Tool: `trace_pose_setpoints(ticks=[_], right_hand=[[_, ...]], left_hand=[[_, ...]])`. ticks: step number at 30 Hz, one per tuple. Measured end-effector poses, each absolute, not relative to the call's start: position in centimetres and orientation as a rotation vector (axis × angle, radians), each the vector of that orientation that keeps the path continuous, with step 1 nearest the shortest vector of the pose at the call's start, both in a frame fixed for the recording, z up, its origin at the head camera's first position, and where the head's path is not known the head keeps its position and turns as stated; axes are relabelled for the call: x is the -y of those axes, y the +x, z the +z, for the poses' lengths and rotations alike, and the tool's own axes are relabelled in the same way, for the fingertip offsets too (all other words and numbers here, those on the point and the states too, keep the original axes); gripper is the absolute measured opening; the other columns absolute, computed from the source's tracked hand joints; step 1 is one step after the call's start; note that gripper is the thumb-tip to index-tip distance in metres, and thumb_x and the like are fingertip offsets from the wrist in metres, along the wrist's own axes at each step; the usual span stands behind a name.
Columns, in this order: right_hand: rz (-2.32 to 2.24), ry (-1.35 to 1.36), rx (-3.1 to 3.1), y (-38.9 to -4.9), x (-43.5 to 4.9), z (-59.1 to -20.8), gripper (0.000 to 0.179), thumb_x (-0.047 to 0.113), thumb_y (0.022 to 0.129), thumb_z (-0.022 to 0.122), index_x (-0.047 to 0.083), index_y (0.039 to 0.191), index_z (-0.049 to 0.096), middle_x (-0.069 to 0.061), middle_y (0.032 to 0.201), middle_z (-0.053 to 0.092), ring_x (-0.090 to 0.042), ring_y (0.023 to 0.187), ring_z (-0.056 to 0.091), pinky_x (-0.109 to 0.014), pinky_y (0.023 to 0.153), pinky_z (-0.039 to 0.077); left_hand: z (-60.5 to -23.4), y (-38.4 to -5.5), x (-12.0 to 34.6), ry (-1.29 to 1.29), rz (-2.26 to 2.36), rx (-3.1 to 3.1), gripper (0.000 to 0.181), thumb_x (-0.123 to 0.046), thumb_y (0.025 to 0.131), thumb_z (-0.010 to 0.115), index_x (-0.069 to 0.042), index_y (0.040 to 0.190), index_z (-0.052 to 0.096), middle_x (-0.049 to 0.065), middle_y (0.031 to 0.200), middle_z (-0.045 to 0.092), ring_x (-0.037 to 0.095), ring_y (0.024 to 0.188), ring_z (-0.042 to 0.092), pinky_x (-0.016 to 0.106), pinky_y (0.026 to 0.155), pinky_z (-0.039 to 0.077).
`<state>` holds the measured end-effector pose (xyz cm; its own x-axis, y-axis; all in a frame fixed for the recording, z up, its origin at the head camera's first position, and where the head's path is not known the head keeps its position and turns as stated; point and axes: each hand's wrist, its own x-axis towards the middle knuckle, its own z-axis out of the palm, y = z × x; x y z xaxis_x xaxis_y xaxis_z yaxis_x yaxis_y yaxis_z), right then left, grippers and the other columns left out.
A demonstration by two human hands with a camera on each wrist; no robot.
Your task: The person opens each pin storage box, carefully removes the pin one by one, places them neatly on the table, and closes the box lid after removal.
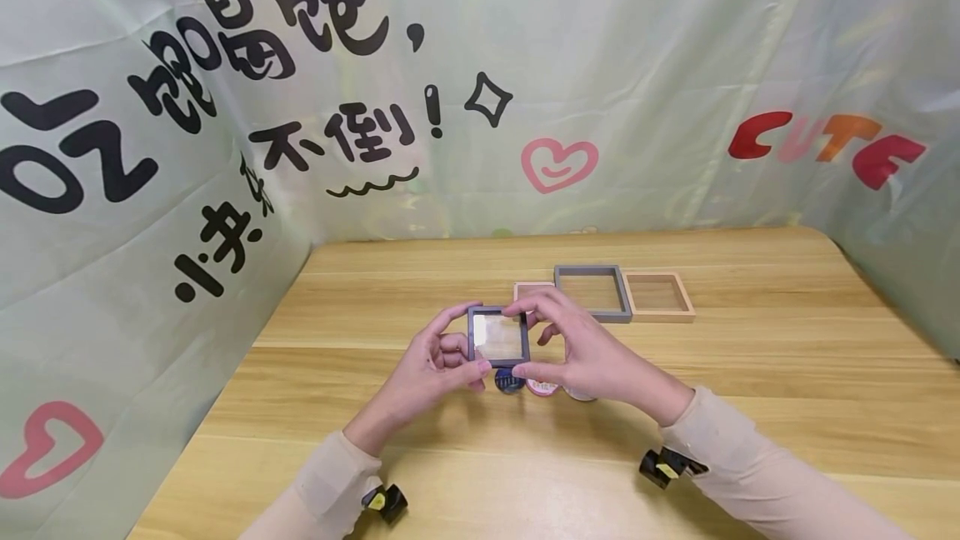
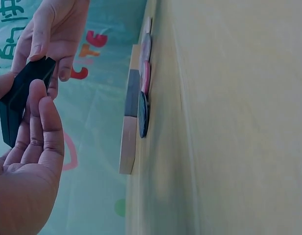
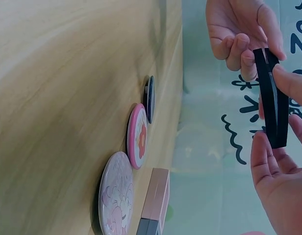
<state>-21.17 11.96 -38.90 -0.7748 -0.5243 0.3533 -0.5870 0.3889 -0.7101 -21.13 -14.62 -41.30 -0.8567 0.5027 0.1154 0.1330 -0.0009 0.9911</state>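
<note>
A small square frame, dark-rimmed with a clear see-through middle [image 1: 498, 337], is held up above the table between both hands. My left hand [image 1: 429, 369] grips its left side, thumb near the lower corner. On the other side my right hand [image 1: 592, 348] pinches it, index finger at the top edge and thumb at the bottom. Seen edge-on in the right wrist view, the black frame [image 3: 272, 98] shows a narrow slit between its two halves. Under the hands lie round badges: a dark blue one [image 1: 509, 381], a pink-rimmed one [image 3: 138, 136] and a pale pink one [image 3: 116, 196].
Behind the hands, more square frames lie side by side on the wooden table [image 1: 337, 290]: a pink one [image 1: 531, 284] partly hidden by the right hand, a larger grey one [image 1: 625, 298] and a peach one [image 1: 660, 317]. Printed cloth [image 1: 637, 65] surrounds the table's back and sides.
</note>
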Motion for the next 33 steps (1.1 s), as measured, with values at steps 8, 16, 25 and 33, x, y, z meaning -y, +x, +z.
trace_pose_setpoints(ticks=[8,16,25,33], right_hand=[[1.366,1.038,2.545,-21.1,-11.9,-39.0,0.069,0.017,0.086,0.092,0.02,0.145,0.057,-0.004,0.157,0.048,-0.018,0.115,0.062,-0.032,0.09,0.062],[1.384,1.033,2.544,-21.1,-11.8,-39.0,0.069,0.013,0.085,0.093,0.019,0.144,0.057,-0.005,0.155,0.049,-0.019,0.113,0.06,-0.032,0.089,0.062],[1.387,1.034,2.542,-21.4,-11.8,-39.2,0.07,0.011,0.084,0.093,0.015,0.144,0.056,-0.007,0.153,0.051,-0.02,0.11,0.065,-0.037,0.093,0.064],[1.381,1.005,2.538,-21.9,-12.1,-39.9,0.068,0.014,0.084,0.093,0.015,0.142,0.057,-0.003,0.142,0.06,-0.018,0.108,0.069,-0.038,0.098,0.063]], left_hand=[[-41.4,-21.2,14.7,0.691,1.927,-2.003,0.084,-0.002,0.095,0.078,-0.022,0.165,0.036,0.008,0.092,0.073,0.018,0.076,0.075,0.04,0.078,0.068],[-41.6,-21.3,14.8,0.722,1.926,-1.987,0.082,-0.002,0.097,0.077,-0.021,0.165,0.036,0.006,0.092,0.072,0.019,0.077,0.076,0.043,0.079,0.068],[-40.4,-22.4,14.5,0.838,1.629,-2.395,0.09,-0.007,0.084,0.091,-0.021,0.16,0.044,0.011,0.125,0.068,0.021,0.1,0.072,0.029,0.085,0.065],[-38.8,-23.7,13.2,1.171,1.04,-2.815,0.081,-0.024,0.077,0.098,-0.013,0.147,0.059,0.005,0.137,0.062,0.023,0.118,0.064,0.037,0.094,0.062]])
